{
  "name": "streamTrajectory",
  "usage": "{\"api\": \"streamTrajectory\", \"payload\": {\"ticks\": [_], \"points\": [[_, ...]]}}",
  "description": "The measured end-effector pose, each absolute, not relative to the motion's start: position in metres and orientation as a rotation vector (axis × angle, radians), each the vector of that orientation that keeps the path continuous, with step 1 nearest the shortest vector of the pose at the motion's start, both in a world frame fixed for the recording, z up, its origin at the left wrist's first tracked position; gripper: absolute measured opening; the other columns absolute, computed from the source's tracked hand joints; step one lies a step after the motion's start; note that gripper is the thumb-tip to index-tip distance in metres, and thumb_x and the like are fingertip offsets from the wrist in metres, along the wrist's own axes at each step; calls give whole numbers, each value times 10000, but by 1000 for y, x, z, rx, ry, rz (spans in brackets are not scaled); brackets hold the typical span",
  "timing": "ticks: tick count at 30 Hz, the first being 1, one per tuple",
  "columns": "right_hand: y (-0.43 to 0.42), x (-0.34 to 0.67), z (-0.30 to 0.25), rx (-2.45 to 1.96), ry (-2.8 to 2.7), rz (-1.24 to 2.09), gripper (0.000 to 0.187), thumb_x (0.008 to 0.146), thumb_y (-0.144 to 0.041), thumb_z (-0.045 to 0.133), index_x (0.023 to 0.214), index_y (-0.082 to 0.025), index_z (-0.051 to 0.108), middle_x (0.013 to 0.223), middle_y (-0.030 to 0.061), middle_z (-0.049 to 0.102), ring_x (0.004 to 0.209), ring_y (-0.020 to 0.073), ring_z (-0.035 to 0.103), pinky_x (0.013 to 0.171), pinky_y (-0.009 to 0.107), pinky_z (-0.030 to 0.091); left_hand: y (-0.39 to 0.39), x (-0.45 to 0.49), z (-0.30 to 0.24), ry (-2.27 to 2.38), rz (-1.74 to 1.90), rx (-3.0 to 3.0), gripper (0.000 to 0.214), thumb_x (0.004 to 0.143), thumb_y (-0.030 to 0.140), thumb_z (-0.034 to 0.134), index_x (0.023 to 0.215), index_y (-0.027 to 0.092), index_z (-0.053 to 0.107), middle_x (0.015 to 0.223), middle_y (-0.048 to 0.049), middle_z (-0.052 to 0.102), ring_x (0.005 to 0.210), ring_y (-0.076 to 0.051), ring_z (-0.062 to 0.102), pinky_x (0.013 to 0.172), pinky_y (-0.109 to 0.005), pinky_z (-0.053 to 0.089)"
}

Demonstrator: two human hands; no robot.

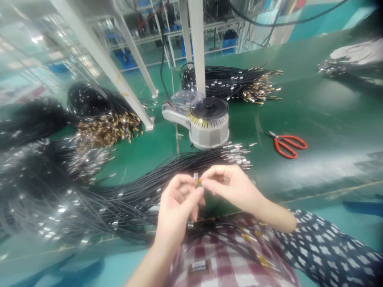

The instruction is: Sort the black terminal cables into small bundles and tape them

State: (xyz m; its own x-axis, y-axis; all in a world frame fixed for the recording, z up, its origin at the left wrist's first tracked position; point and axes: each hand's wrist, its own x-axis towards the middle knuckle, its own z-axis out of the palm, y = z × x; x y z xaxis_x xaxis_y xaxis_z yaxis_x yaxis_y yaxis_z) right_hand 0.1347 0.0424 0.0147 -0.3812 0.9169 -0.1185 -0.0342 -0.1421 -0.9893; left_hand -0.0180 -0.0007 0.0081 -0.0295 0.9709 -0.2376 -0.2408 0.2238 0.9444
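My left hand [176,207] and my right hand [230,185] meet close in front of me, above my lap. Both pinch a small connector [196,179] with a silver tip and a gold body, held between fingertips. Thin black cables [167,175] with metal ends run across the green table just beyond my hands. More cables with gold ends lie over the checked cloth [227,255] on my lap.
A grey tape dispenser [206,119] stands mid-table by a white post [197,44]. Red-handled scissors [289,144] lie to the right. Cable bundles [233,81] sit at the back and piles [98,119] at the left. White gloves [356,54] lie far right.
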Motion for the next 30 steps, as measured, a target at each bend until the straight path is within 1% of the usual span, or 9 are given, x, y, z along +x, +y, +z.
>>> {"api": "streamTrajectory", "payload": {"ticks": [3,7,13,17,21,23,25,27,30], "points": [[42,133,14,-1065,-1346,1614,155,743,-290,715,746,-137,693,713,27,691,562,95,561,568,237,478,0,-20,6,1169,1139,799,233,769,268,737,779,163,529,548,26,631,312,-29,429,330,-132,270],[42,129,12,-1060,-1333,1608,208,749,-343,721,752,-135,706,692,30,691,558,98,555,544,234,475,1,-23,4,1131,1124,711,222,750,272,747,766,149,563,563,16,638,306,-25,404,323,-141,259],[45,126,12,-1019,-1312,1723,273,741,-389,729,717,-119,691,538,-5,629,507,90,519,500,221,420,1,-21,1,1118,1129,668,217,742,293,740,737,123,605,585,-21,663,333,-21,402,371,-153,258],[46,124,9,-941,-1247,1777,297,722,-410,741,682,-132,646,521,-15,619,502,99,551,540,246,453,2,-20,-3,1110,1135,687,208,771,298,719,747,117,620,604,-10,647,352,-7,379,396,-157,243],[44,120,5,-963,-1243,1697,207,742,-311,711,656,-148,616,581,-10,632,546,110,583,592,264,491,2,-20,-4,1096,1120,698,207,761,300,741,785,138,614,634,16,620,360,-3,361,390,-160,223],[42,119,4,-1026,-1281,1592,137,732,-233,695,649,-151,623,634,0,649,572,110,580,590,255,482,1,-19,-4,1113,1125,694,221,730,280,774,783,151,603,607,46,580,352,0,335,377,-157,198],[40,118,5,-1064,-1311,1519,103,703,-179,695,632,-155,624,642,-5,648,576,106,567,577,244,465,0,-19,-3,1143,1142,717,226,711,264,790,747,147,599,575,58,552,347,3,322,369,-155,180],[39,119,6,-1049,-1300,1536,117,689,-172,705,617,-156,614,616,-16,632,560,102,559,564,240,457,-1,-19,-3,1170,1160,762,213,724,267,777,719,135,610,583,35,582,354,-3,347,369,-156,194],[42,121,6,-950,-1248,1691,175,711,-251,734,633,-149,614,579,-22,617,525,99,559,534,236,455,-3,-20,-2,1180,1172,802,186,750,271,749,719,130,631,631,-12,652,354,-15,394,367,-159,218]]}}
